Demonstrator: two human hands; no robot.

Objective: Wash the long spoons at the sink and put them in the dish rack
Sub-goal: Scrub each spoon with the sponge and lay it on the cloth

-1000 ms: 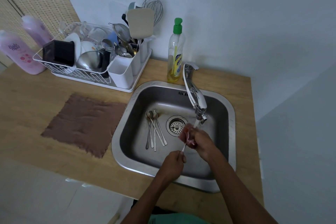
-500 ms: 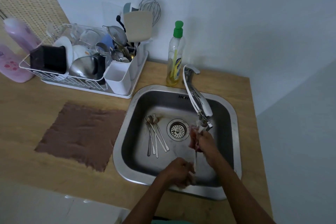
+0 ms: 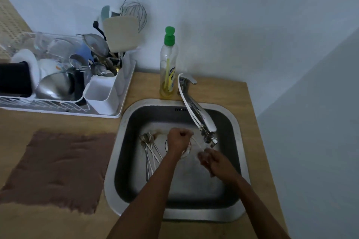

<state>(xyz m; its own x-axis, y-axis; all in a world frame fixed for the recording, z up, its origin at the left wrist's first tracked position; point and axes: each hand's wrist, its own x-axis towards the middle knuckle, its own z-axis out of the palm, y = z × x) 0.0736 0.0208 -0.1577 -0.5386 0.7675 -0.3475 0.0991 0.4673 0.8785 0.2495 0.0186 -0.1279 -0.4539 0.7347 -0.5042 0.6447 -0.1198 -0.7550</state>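
Both hands are over the steel sink [image 3: 116, 161], just below the tap spout [image 3: 209, 137]. My left hand [image 3: 178, 141] is a fist around one end of a long thin spoon [image 3: 197, 144], which slants down to the right. My right hand [image 3: 213, 161] closes on the spoon's other end, with something pinkish and wet at its fingertips; the spoon's bowl is hidden. Several more long spoons [image 3: 150, 149] lie side by side on the sink floor to the left, bowls toward the back. The white dish rack [image 3: 108, 103] stands at the back left.
The rack is crowded with bowls, glasses, a strainer, a whisk and utensils; its front white cup [image 3: 99, 91] looks hollow. A green-capped dish soap bottle [image 3: 168, 64] stands behind the sink. A brown cloth [image 3: 58, 169] lies on the wooden counter [image 3: 262, 161], left of the sink.
My left hand has risen from the sink's near edge to over the drain, swinging the spoon from upright to slanted. My right hand has dropped slightly. The view has shifted right.
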